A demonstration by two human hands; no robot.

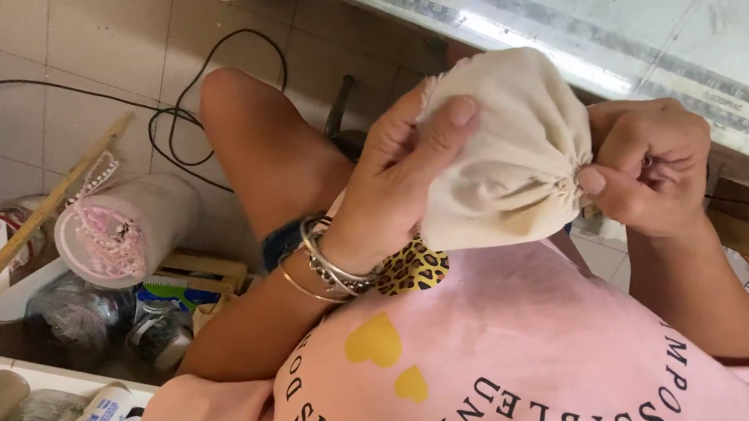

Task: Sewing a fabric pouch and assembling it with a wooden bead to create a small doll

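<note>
Both grips clench the cream drawstring pouch point(506, 148), bulging, contents apparently hidden.

Your left hand point(408, 169) is raised before your chest, fingers curled and thumb pressed flat, wrist bent. Your right hand point(648, 165) sits close beside it, fingertips pinched tight together, forearm angled down.

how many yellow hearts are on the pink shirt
2: a larger yellow heart below the left wrist, and a smaller heart just lower right of it; shirt folds might hide others.
</note>
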